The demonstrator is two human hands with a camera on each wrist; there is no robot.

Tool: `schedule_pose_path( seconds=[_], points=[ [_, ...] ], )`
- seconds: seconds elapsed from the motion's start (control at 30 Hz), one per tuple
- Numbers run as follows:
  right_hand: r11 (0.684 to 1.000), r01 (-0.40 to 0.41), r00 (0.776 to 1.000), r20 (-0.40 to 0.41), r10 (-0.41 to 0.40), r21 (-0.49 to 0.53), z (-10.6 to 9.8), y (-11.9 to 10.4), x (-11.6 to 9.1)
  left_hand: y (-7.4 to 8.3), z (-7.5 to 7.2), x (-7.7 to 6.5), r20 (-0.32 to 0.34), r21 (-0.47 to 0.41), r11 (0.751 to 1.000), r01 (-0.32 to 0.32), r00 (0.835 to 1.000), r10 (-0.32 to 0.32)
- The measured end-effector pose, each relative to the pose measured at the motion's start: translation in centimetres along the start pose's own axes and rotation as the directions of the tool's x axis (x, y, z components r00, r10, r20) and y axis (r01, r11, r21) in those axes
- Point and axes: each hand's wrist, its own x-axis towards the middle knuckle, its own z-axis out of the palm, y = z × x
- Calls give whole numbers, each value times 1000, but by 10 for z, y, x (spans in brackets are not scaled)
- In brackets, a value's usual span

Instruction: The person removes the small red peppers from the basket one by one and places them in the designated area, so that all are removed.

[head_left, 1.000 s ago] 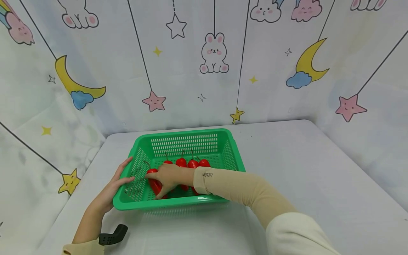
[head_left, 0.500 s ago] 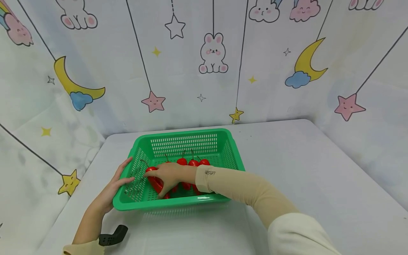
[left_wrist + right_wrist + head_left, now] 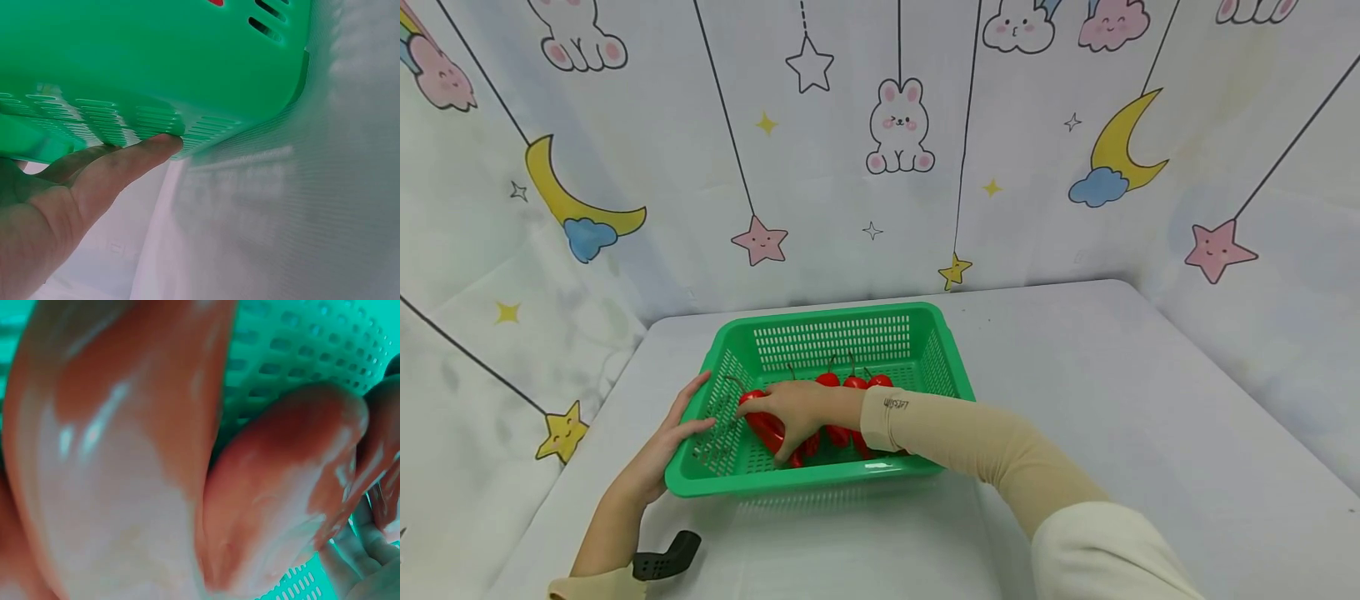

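A green plastic basket holds several glossy red peppers with thin stems. Over its left rim lies my left hand, thumb across the edge. The left wrist view shows fingers of that hand against the slotted outer wall. My right hand reaches inside and grips the leftmost red pepper, its thumb toward the front wall and its fingers on the far side. Close up, the right wrist view shows large pepper bodies, with fingertips at the lower right. My right hand and forearm hide parts of the other peppers.
The basket stands on a white table. A black angled device sits beside my left wrist. Behind and to the sides hangs a white cloth backdrop printed with rabbits, moons and stars.
The gripped pepper and my right hand have shifted slightly left, and the pepper's stem leans further left. My left hand keeps its place on the basket.
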Motion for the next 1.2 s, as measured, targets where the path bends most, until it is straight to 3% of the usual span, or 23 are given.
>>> schedule_pose_path(
  seconds=[0.37,0.67,1.2],
  points=[
    [999,23,999,-33,-22,40,-5,4,-1,2,0,0,6,17,1000,-6,1000,6],
    [977,109,993,-65,-98,183,-7,6,-2,2,0,0,-5,33,999,-5,1000,5],
    [955,106,992,-91,-83,276,-19,8,-10,2,0,0,2,14,1000,11,1000,-11]
  ],
)
